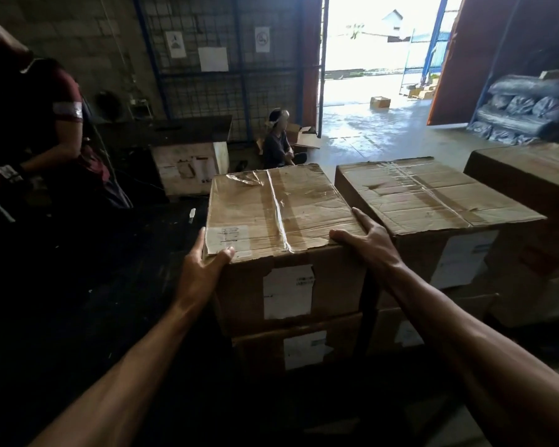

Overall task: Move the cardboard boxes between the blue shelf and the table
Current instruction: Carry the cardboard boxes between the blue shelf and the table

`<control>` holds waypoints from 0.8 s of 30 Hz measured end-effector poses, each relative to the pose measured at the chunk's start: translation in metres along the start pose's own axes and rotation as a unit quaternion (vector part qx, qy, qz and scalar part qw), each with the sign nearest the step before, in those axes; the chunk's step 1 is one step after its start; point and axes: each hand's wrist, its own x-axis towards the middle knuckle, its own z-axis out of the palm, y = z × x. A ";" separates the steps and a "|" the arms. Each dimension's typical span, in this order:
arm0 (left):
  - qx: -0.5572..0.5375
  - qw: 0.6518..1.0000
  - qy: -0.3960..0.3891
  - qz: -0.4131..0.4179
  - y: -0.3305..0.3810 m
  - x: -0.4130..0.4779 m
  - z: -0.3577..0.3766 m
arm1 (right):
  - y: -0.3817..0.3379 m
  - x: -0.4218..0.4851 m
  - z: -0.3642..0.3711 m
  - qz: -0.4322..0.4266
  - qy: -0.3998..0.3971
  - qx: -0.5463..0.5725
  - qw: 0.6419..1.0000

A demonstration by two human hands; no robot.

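A taped cardboard box with white labels sits on top of another box in front of me. My left hand grips its near left corner, thumb on the top and fingers down the left side. My right hand lies along the box's near right top edge, fingers stretched up the right side and thumb across the top. A second stack of boxes stands close on the right. A dark table surface spreads to the left of the boxes.
A person in a dark red shirt stands at the left by the table. Another person sits on the floor ahead. More boxes are at the far right, wrapped black rolls behind them. An open doorway is ahead.
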 end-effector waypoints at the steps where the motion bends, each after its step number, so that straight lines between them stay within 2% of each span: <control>1: -0.006 1.000 0.007 0.004 0.004 -0.001 -0.004 | -0.005 -0.005 0.000 -0.003 0.002 0.002 1.000; 6: -0.036 0.996 0.027 0.072 0.039 -0.004 -0.032 | -0.055 -0.033 -0.002 -0.059 0.058 -0.001 0.997; 9: -0.049 0.993 0.007 0.112 0.067 -0.002 -0.048 | -0.092 -0.061 -0.007 -0.083 0.111 -0.002 0.990; 14: -0.102 0.980 -0.064 0.161 0.103 0.000 -0.083 | -0.148 -0.124 0.003 -0.095 0.206 -0.011 0.974; 19: -0.160 0.962 -0.148 0.166 0.122 -0.028 -0.107 | -0.181 -0.199 0.013 -0.095 0.301 -0.048 0.948; 24: -0.186 0.933 -0.249 0.180 0.146 -0.064 -0.096 | -0.195 -0.284 -0.003 -0.052 0.375 -0.067 0.923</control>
